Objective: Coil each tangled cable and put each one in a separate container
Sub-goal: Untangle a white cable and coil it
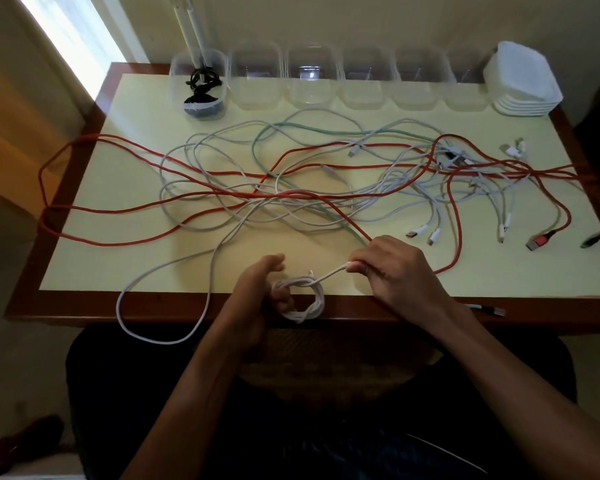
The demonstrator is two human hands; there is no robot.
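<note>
Two hands wind a white cable at the near edge of a table strewn with tangled cables.

The table [125, 258], pale-topped with a dark wooden rim, carries a wide tangle: long red cables [125, 199] run from its left edge to its right, crossed by white cables [201, 168] and one pale green cable [312, 131]. Along the far edge stands a row of clear containers [312, 81]; the leftmost container [197, 85] holds a coiled black cable [201, 88], and a stack of white lids [523, 81] sits at the right end. At the near edge, the left hand [257, 292] grips a small white coil [303, 297], its fingers seemingly threaded through the loops, though that is hard to see. The right hand [392, 271] pinches the white strand [329, 273] leading from that coil, fingers curled round it.
</note>
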